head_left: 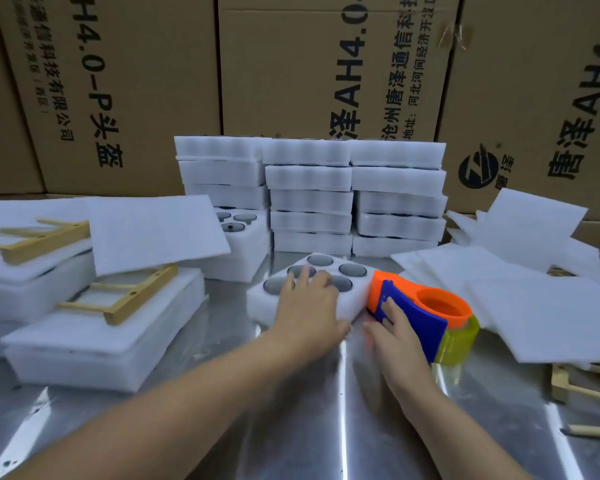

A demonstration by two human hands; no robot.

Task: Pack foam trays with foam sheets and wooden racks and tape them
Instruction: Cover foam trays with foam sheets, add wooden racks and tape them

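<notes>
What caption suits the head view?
Left hand rests on foam tray; right hand grips tape dispenser at its edge.

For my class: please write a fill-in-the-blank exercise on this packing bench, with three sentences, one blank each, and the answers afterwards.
The right hand holds a blue and ____ plastic tape dispenser. The left hand lies flat on a ____ foam tray with round holes. The pale ladder-shaped racks on the foam stacks at the left are made of ____.
Answers: orange; white; wood.
</notes>
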